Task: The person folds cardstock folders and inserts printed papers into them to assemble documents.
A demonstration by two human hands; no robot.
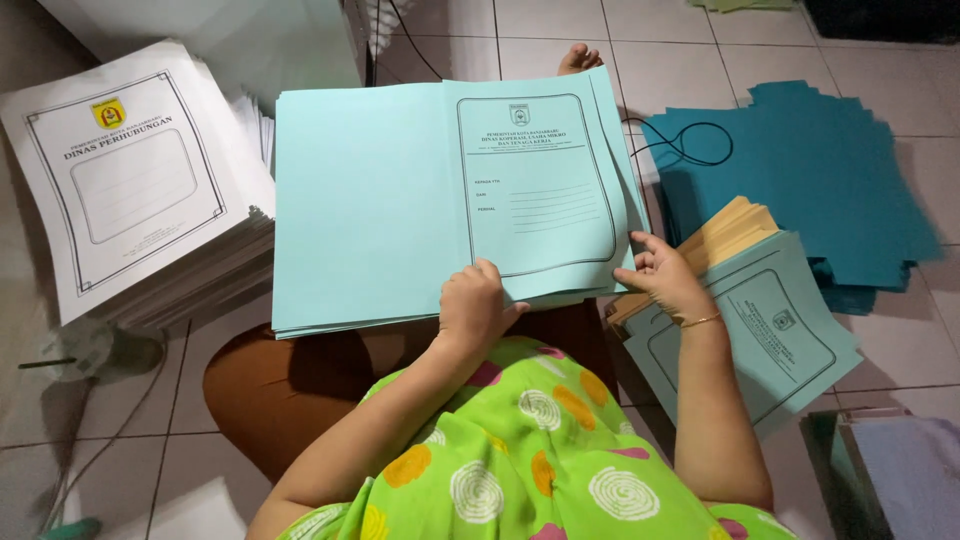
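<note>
Left hand curled, pressing the sheets; right hand pinches their right edge; the lap-balanced sheets could slide toward the floor

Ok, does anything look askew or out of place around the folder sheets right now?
Mostly tidy. The dark teal sheets on the floor are fanned out unevenly rather than squared, and a black cable loops across them. The light blue stack under the left hand and right hand looks undamaged.

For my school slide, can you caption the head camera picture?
Seated on a tiled floor, left hand and right hand hold an open light-blue paper folder beside a white sheet stack.
</note>
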